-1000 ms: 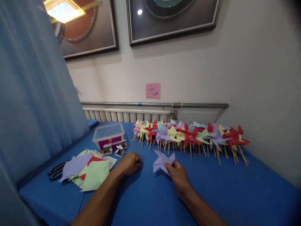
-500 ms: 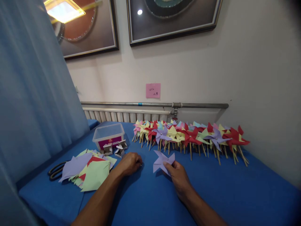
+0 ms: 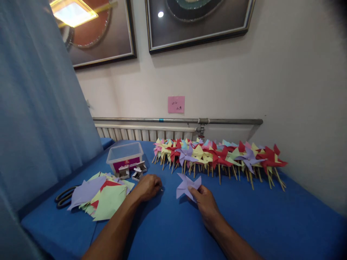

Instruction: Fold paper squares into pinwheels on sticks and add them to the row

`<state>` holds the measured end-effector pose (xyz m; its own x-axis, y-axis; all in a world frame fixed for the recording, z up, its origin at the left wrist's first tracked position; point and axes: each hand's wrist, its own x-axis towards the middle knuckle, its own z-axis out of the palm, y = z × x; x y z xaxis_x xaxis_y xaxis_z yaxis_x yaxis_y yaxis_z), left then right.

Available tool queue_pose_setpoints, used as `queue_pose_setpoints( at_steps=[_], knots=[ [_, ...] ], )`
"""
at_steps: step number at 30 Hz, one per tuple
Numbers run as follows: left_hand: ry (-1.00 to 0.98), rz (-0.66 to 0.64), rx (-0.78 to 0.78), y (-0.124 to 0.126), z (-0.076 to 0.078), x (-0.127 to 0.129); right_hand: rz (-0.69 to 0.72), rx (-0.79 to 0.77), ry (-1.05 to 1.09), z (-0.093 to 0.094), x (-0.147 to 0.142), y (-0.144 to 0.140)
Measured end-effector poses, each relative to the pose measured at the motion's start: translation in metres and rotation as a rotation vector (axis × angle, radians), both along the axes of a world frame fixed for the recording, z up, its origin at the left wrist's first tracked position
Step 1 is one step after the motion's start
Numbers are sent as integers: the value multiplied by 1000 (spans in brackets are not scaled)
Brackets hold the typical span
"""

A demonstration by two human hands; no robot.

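A person's two bare forearms are reaching over a blue table (image 3: 260,220). The right hand (image 3: 206,202) is pinching the lower edge of a purple paper pinwheel (image 3: 187,185), which is lying flat on the table just in front of a long row of finished pinwheels (image 3: 219,155) on wooden sticks. The left hand (image 3: 148,187) is resting closed on the table to the left of the purple pinwheel, curled around something too small to make out. Further left of it are lying a pile of coloured paper squares (image 3: 101,195), scissors (image 3: 63,196), small cardboard boxes (image 3: 131,172) and a clear plastic tub (image 3: 125,156) whose maroon label is unreadable. Behind the row, a pink note (image 3: 176,104) is carrying illegible handwriting.
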<state>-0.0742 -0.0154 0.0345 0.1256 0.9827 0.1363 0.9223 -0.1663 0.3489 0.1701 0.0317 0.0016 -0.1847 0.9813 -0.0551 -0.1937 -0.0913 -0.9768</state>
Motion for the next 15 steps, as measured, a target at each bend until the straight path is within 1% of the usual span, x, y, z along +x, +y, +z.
queue_pose_setpoints(
  at_steps=[8, 15],
  knots=[
    [-4, -49, -40, -2, 1, 5, 10, -3, 7, 2, 1, -2],
    [31, -46, -37, 0, -2, 6, 12, -12, 24, 3, -1, -2]
  ],
)
